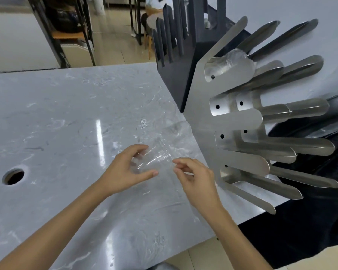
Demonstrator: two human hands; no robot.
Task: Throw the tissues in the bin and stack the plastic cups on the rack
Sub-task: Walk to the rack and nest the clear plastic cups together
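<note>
My left hand [128,170] grips a clear plastic cup [154,157] lying on its side just above the grey marble table [57,117]. My right hand [193,180] hovers at the cup's right end, fingertips curled and apart from it, holding nothing. Two more clear cups [169,109] [177,128] stand on the table behind, close to the metal rack [201,117]. The rack's steel prongs [293,145] fan out to the right. One clear cup [235,57] sits over an upper prong. No tissues are visible.
A round hole [13,175] is cut in the table at the left. A black bin bag [310,221] lies below the rack at the right. The rack's dark side panel [176,75] stands at the table's far edge. Shelving and chairs stand beyond.
</note>
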